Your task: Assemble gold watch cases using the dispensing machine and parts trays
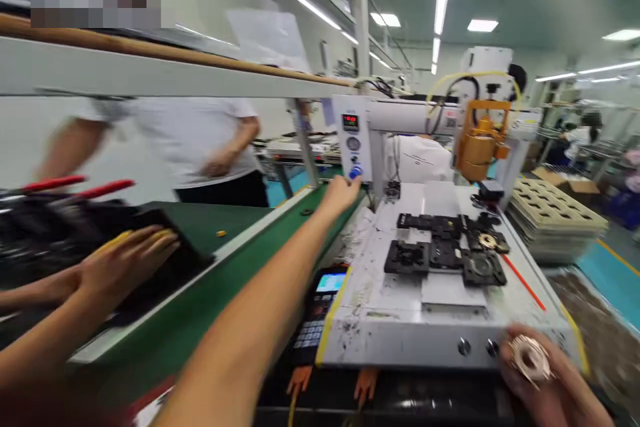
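My left hand reaches forward with its fingers closed on the blue knob of a white control panel with a red digital display. My right hand, low on the right, grips a copper-coloured metal ring with a hole in its middle and thin wire ends. That hand is beside two round metal buttons on the machine's front face. On the white machine bed sit black fixture blocks. A similar gold ring lies in one of them. Above hangs an orange-gold machine head.
A handheld keypad with lit screen lies left of the bed. Beige trays are stacked at right. A green conveyor belt runs on the left, where a co-worker's hands touch a black part. Another person in white stands beyond.
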The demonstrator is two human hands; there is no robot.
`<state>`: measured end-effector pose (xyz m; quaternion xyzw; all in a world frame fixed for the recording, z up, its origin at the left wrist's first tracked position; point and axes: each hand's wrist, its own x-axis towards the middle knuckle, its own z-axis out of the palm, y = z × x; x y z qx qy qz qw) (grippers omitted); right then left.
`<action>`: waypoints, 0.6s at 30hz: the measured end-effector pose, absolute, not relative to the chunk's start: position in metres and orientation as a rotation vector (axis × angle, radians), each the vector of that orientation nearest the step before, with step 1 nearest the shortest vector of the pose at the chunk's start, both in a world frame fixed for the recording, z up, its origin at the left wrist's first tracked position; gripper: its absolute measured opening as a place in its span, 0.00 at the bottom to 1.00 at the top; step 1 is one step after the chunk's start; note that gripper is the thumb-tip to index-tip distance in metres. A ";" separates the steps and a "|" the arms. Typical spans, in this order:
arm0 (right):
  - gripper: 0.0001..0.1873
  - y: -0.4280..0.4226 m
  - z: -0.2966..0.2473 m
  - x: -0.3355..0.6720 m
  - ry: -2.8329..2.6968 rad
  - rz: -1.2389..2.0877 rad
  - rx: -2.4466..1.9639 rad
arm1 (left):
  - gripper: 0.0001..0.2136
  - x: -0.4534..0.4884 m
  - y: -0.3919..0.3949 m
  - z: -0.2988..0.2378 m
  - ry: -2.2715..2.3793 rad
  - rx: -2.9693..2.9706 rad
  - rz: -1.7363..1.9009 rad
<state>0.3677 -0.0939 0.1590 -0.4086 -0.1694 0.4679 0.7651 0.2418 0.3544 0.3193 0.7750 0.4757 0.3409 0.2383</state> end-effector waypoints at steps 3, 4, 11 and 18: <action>0.29 -0.082 0.176 0.354 -0.406 1.026 -0.805 | 0.12 0.216 0.286 0.319 1.140 2.209 1.036; 0.28 -0.078 0.180 0.352 -0.434 1.044 -0.777 | 0.11 0.206 0.257 0.315 0.930 2.242 1.090; 0.23 -0.075 0.195 0.331 -0.582 1.199 -0.602 | 0.32 0.170 0.077 0.260 -0.028 2.116 0.559; 0.24 -0.081 0.191 0.318 -0.647 1.243 -0.519 | 0.22 0.178 0.054 0.230 0.018 1.862 0.606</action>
